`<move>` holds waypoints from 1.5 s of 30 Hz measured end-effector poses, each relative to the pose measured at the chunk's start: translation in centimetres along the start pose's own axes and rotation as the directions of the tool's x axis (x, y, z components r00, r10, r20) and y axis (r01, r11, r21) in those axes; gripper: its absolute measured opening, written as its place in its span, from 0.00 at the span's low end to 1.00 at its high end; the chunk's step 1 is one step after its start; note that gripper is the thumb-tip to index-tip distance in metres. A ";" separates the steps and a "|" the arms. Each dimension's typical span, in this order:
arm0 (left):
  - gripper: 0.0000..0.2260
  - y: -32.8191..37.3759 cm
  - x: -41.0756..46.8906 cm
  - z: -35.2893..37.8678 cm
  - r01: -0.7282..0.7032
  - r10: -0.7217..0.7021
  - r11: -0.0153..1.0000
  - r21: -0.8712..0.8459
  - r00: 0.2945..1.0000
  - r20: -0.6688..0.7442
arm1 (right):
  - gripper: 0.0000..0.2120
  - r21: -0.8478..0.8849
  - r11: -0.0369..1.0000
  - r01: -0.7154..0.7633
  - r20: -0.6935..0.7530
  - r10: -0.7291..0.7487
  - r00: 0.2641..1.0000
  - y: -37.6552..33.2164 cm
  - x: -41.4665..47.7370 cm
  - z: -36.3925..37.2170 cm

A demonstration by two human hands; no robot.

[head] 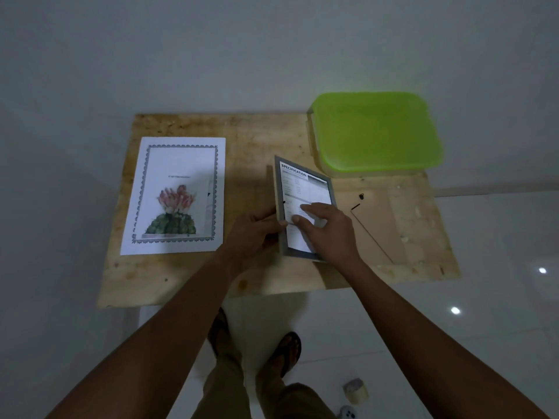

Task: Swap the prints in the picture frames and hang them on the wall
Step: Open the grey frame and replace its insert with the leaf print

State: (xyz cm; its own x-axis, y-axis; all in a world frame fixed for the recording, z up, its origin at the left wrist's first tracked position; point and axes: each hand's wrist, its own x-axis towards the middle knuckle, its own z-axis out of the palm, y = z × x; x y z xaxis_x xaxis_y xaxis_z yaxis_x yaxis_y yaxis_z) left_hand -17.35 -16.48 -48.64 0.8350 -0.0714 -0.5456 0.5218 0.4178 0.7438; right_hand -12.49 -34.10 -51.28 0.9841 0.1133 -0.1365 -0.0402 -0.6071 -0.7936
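Picture frame [279, 192], judged light, stiff, fragile: side edge gripped by left hand [257, 234]; insert sheet [308, 189] pressed flat-fingered by right hand [329, 234].

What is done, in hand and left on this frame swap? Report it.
Done: a brown backing board lies on the table right of the frame, seemingly taken off it. In hand: the left hand grips the frame's left edge; the right hand touches the specification sheet in it. Left: the cactus print lies flat, unframed; nothing is hung in view.
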 end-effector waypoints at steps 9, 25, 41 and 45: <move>0.13 -0.5 -0.5 1.2 -0.031 0.031 0.999 0.007 0.999 0.033 | 0.17 0.118 0.991 -0.059 0.026 0.056 0.998 -0.2 -1.0 -1.0; 0.15 -1.7 -0.4 -0.6 -0.028 0.042 0.994 -0.107 0.991 0.130 | 0.13 0.112 0.985 -0.128 0.049 0.123 0.991 -1.7 -1.8 -0.6; 0.12 -2.7 0.6 -2.1 -0.041 0.043 0.997 0.060 0.999 -0.026 | 0.08 0.089 0.989 -0.120 0.019 0.119 0.993 -2.7 -2.1 -0.2; 0.10 -3.5 1.6 -2.6 -0.017 0.081 0.952 0.306 0.977 -0.198 | 0.08 0.104 0.978 -0.179 -0.010 0.181 0.983 -3.0 -2.1 -0.5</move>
State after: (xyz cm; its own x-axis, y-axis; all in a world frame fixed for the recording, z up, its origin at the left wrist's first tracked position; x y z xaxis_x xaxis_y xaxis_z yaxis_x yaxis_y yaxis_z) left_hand -18.35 -15.69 -53.12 0.8234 0.1430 -0.5491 0.5359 0.1219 0.8354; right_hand -14.34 -32.94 -48.35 0.9623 -0.0067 -0.2720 -0.2337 -0.5326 -0.8135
